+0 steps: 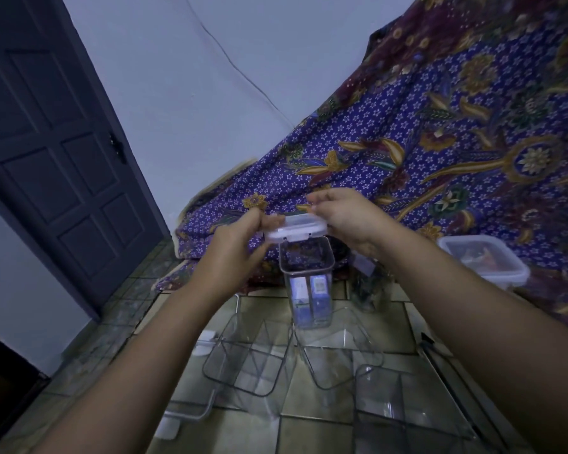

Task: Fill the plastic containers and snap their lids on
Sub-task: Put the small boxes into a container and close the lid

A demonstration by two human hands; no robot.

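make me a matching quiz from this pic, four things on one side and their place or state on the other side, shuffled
Things
1. lid
2. tall container
3. flat container
4. door

Places or states
A. dark and panelled, at the far left
B. top open, blue packets standing inside
C. held between the left hand and the right hand
D. own lid already on, at the far right

Pairs: 1-C, 2-B, 3-D, 4-A
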